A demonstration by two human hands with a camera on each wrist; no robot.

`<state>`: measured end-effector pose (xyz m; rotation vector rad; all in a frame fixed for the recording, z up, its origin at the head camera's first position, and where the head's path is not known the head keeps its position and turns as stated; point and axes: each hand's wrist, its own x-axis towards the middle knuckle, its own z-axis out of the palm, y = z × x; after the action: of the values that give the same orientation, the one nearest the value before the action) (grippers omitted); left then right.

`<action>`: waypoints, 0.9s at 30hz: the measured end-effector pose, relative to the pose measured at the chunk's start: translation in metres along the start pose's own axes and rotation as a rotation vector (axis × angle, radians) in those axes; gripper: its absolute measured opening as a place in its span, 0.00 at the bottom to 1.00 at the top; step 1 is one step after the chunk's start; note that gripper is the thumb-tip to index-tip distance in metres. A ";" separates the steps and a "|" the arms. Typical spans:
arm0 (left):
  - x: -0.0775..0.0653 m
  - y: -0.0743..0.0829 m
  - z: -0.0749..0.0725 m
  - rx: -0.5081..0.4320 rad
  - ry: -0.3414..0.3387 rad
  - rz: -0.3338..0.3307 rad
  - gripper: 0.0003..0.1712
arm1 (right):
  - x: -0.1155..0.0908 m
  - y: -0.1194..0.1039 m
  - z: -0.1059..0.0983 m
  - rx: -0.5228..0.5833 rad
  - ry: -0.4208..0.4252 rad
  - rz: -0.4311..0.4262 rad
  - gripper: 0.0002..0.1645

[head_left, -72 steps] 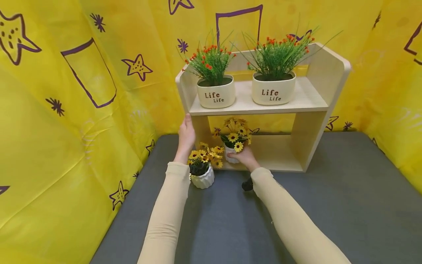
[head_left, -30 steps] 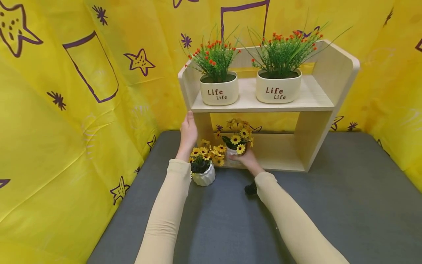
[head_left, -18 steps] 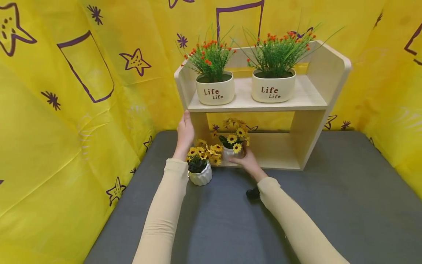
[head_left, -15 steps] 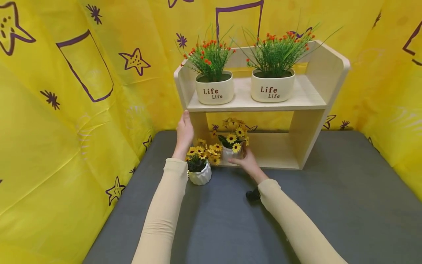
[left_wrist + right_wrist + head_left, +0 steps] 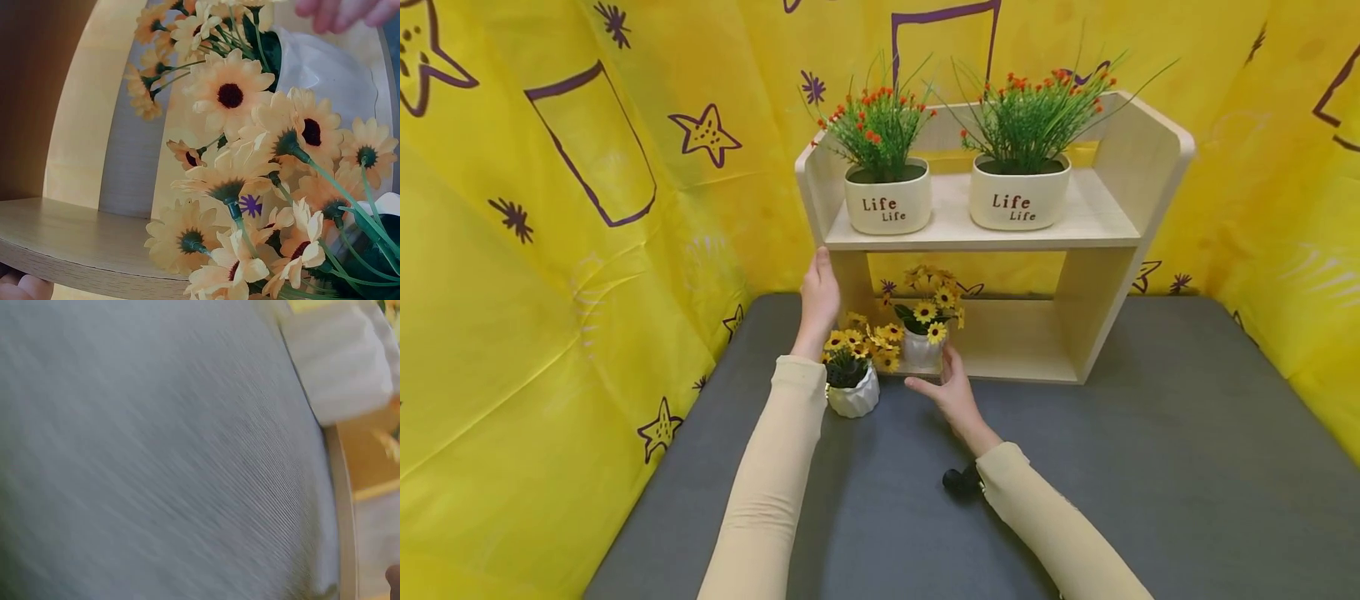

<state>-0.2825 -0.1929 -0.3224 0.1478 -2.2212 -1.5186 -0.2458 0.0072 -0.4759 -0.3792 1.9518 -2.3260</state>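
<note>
My left hand (image 5: pixel 820 300) grips the left side panel of the wooden shelf (image 5: pixel 1078 308), thumb up along its front edge. On the lower board, at the left, stands a white pot (image 5: pixel 921 352) of yellow daisy-like flowers. Just in front of it is my right hand (image 5: pixel 951 398), thumb and fingers spread and nothing held. Its fingertips (image 5: pixel 337 11) also show near the pot at the top of the left wrist view. A second white ribbed pot (image 5: pixel 856 397) with similar yellow flowers (image 5: pixel 228 181) stands on the grey table before the shelf's left corner.
Two cream oval planters marked "Life", the left planter (image 5: pixel 887 206) and the right planter (image 5: pixel 1018 200), stand on the top board with red-flowered grass. Yellow patterned cloth (image 5: pixel 625 275) surrounds the grey table (image 5: pixel 1187 442). A black object (image 5: pixel 961 482) shows at the right cuff.
My right hand has let go of the flower pot on the lower board and drawn back toward me. The left hand has kept its hold on the shelf's side.
</note>
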 end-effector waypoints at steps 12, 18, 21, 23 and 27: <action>0.000 0.002 0.000 0.001 0.001 -0.014 0.41 | -0.026 -0.011 0.033 -0.033 -0.220 0.064 0.57; -0.001 0.001 -0.001 0.000 -0.003 -0.008 0.42 | -0.028 -0.008 0.045 -0.026 -0.267 0.080 0.54; -0.001 0.001 -0.001 -0.001 -0.002 -0.011 0.42 | -0.028 -0.007 0.049 -0.041 -0.293 0.085 0.55; -0.002 0.002 -0.001 -0.001 -0.002 -0.013 0.42 | -0.027 -0.006 0.051 -0.046 -0.305 0.089 0.56; -0.003 0.002 -0.001 -0.002 -0.004 -0.007 0.41 | -0.019 0.004 0.057 -0.048 -0.303 0.081 0.58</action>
<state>-0.2794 -0.1922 -0.3209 0.1521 -2.2241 -1.5259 -0.2138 -0.0436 -0.4731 -0.6042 1.8427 -2.0361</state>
